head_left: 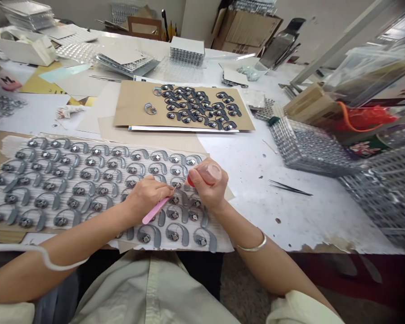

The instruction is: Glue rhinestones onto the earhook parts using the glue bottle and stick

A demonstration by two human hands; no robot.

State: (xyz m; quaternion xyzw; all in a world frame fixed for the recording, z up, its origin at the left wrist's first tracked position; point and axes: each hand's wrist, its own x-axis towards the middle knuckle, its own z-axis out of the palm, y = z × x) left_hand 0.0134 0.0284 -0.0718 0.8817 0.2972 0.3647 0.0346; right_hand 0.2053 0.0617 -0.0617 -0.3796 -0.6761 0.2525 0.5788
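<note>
Rows of grey ear-hook earphone shells [174, 234], each with a round metallic speaker and thin wire, lie on a white ribbed sheet [219, 240]. Over the right part of these rows, my left hand [146, 195] is closed on a slim pink-handled tool [155, 211], whose tip is too small to make out. Close beside it, my right hand [212, 191] grips a small translucent bottle [212, 173] with red at its lower end. The bottle is tilted, its narrow end towards an earphone shell [177, 184] between my hands. My fingers hide some neighbouring shells.
Behind the sheet, a brown cardboard board [131, 101] carries several dark earphone parts [195, 105]. Black tweezers [290, 188] lie on the table at right, near stacked clear trays [310, 144]. More trays [187, 50] and a white box [27, 47] stand at the back.
</note>
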